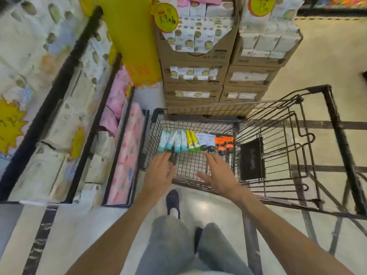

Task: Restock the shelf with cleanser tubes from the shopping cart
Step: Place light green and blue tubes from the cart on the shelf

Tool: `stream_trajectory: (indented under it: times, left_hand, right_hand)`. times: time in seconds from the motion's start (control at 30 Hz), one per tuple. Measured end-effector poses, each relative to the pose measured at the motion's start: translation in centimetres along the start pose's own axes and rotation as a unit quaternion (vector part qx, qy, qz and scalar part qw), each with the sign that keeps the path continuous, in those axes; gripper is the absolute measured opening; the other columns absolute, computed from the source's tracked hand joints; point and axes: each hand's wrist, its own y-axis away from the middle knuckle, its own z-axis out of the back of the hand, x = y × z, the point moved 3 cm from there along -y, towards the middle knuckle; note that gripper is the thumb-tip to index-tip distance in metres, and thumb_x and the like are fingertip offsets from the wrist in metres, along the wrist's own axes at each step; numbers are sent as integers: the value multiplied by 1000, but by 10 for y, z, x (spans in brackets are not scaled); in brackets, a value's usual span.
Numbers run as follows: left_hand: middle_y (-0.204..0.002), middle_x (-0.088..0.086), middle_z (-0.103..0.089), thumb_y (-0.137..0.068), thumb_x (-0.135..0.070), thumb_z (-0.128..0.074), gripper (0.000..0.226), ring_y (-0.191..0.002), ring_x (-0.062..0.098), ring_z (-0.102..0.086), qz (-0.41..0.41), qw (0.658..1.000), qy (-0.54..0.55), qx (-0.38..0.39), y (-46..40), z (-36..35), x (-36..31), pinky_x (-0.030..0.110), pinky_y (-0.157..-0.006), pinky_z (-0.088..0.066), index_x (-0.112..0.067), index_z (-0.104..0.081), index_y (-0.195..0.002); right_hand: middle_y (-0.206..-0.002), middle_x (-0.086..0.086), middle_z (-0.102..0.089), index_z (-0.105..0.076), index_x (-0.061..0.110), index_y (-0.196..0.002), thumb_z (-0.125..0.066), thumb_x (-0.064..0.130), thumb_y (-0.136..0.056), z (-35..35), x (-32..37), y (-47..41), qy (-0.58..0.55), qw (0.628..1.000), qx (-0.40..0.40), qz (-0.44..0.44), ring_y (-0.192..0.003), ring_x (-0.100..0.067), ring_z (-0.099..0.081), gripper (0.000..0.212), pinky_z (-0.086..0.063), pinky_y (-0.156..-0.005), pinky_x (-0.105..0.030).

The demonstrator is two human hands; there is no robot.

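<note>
Two hands over cart: both reach into the shopping cart [335, 124] from its near rim, neither holding anything.
Left hand [160, 171]: fingers straight and loosely spread, palm down; fingertips just short of the caps of the teal tubes; a dark upright bar of the cart wire crosses in front of the fingertips, so contact cannot be told.
Right hand [218, 173]: fingers spread and relaxed, thumb out toward 9 o'clock, hovering above the basket floor; apart from every tube.
Cleanser tubes: one row lying flat on the cart floor against the far wall, side by side. From 9 to 3 o'clock: teal tubes [172, 140], yellow-green tubes [192, 142], white tubes [206, 141], orange tubes [224, 144].
Long axis: each tube runs roughly 12 to 6 o'clock, caps at the 6 o'clock end, pointing at the hands.
Direction from hands: row lies at 12 o'clock of both; teal set straight ahead of the left, white and orange ahead of the right at about 12 to 1 o'clock.
Nearer hand: left, to the teal set; right has more gap to close.
Shelf [65, 92]: at 9 to 10 o'clock of the cart, stocked with pale and pink packs; blurred.
Judgement: pick-up step just starting; a grasp from the cap end, fingers closing across the short axis, looks the natural approach.
</note>
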Motion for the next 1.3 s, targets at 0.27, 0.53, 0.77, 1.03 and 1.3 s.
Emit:
stream_trajectory:
  times: [0.27, 0.53, 0.77, 1.03, 1.3]
  left_hand:
    - [-153, 2, -49, -105, -38, -51, 52, -140, 23, -46, 50, 995, 12, 88, -136, -44, 77, 48, -114, -46, -21, -40, -153]
    - [-148, 5, -52, -106, -36, -51, 46, -136, 26, -49, 83, 988, 13, 131, -214, -127, 137, 48, -113, -45, -19, -46, -148]
    - [-133, 7, -59, -98, -32, -65, 50, -124, 30, -56, 75, 986, -81, 127, -280, -220, 181, 49, -101, -53, -20, -47, -143]
    - [-173, 7, -13, -99, -39, -59, 83, -159, 35, -4, 125, 965, -169, 159, -279, -269, 193, 61, -124, -18, -25, -11, -166]
    - [-161, 2, -34, -103, -15, -54, 58, -153, 24, -22, 148, 985, 36, 84, -211, -258, 182, 49, -122, -37, -18, -33, -157]
  right_hand:
    - [-159, -8, -38, -27, 19, -160, -62, 60, -93, -27, -15, -106, -11, 997, 45, -66, -143, -29, -40, 85, -38, -117, -50]
    - [-155, -9, -41, -28, 17, -159, -65, 52, -95, -90, -52, -181, -39, 988, 81, -125, -141, -30, -42, 82, -39, -116, -51]
    - [-158, -12, -39, -29, 18, -159, -60, 53, -97, -165, -94, -220, -67, 982, 124, -126, -146, -30, -36, 78, -34, -120, -49]
    - [-156, -7, -41, -31, 19, -158, -61, 51, -98, -203, -126, -236, -97, 980, 123, -125, -144, -24, -36, 75, -30, -120, -40]
    - [-150, -8, -47, -37, 15, -155, -65, 45, -96, -218, -131, -235, -119, 972, 147, -140, -138, -27, -43, 72, -38, -115, -42]
